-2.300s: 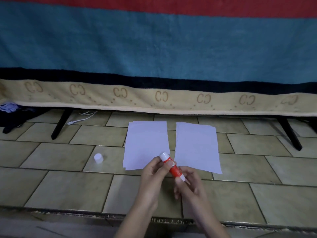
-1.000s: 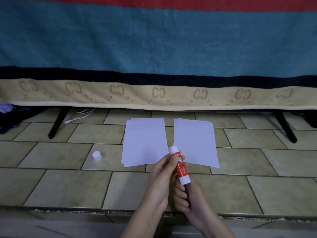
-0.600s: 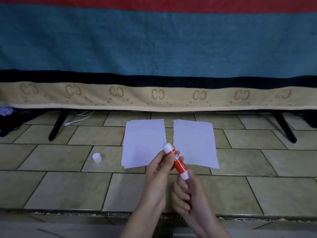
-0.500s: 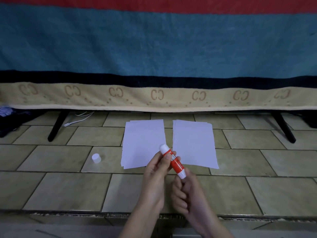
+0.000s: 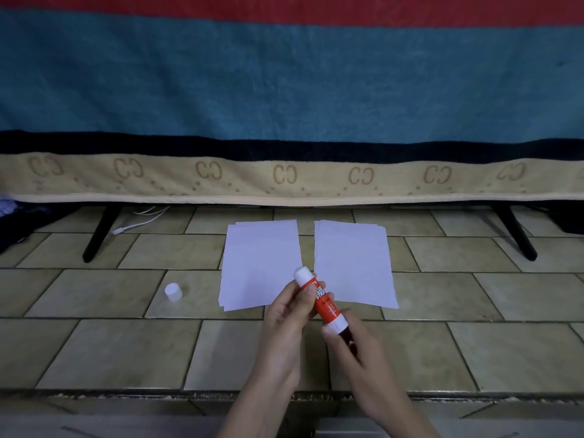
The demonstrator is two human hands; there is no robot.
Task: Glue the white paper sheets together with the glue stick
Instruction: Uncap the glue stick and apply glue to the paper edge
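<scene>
Glue stick (image 5: 322, 303) held in mid-air, lower centre of frame, tilted, white tip toward upper left. Left hand (image 5: 286, 324) grip closed round the red barrel; right hand (image 5: 350, 346) grip pinched on the base end, fingertips (image 5: 328, 333) curled at the white collar. Cap (image 5: 173, 291) seen off, lying on the tiled floor (image 5: 94, 352), left of centre.

Two stacks of white paper laid flat on the floor just above the hands: left stack (image 5: 259, 263), right stack (image 5: 352, 263), side by side, a narrow strip of tile between them. Neither touched by the stick.

Step in hand judged to be winding up the glue by twisting the base. To be done well: barrel kept steady in the left grip, base turned a little at a time by the right, only a short length of glue raised so it is not snapped or smeared. No glue judged laid on the paper yet. Amount of glue showing cannot be told.
</scene>
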